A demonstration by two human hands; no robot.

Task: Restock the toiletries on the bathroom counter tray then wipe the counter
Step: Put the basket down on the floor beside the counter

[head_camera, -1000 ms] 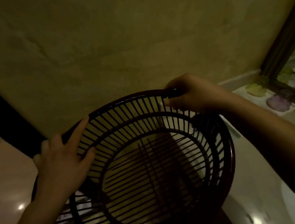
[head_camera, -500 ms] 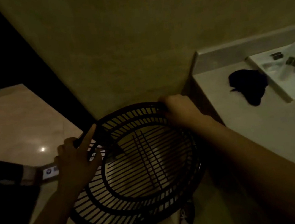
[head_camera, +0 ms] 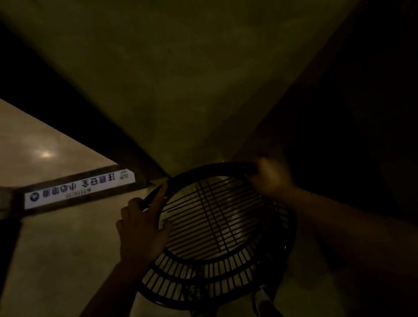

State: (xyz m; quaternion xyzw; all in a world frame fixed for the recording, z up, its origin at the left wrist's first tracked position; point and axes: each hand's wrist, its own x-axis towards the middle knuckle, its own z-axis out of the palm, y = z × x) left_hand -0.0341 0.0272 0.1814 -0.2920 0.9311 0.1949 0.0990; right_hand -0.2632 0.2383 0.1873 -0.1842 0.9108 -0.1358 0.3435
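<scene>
A dark, round slatted basket (head_camera: 217, 276) is held low over the floor, in the corner where the wall meets the counter's side. It looks empty, and the floor shows through its grid bottom. My left hand (head_camera: 143, 229) grips the left rim with the forefinger stretched along it. My right hand (head_camera: 271, 179) clasps the far right rim. The counter top and its tray are out of view.
A tan wall (head_camera: 180, 82) fills the upper middle. The dark side of the counter (head_camera: 371, 138) stands at the right. A white strip with printed characters (head_camera: 80, 190) lies at the door threshold on the left. My feet (head_camera: 262, 299) show under the basket.
Both hands have lowered the basket toward the floor and my view has tipped downward. The counter top, the dark cloth and the tray have left the view.
</scene>
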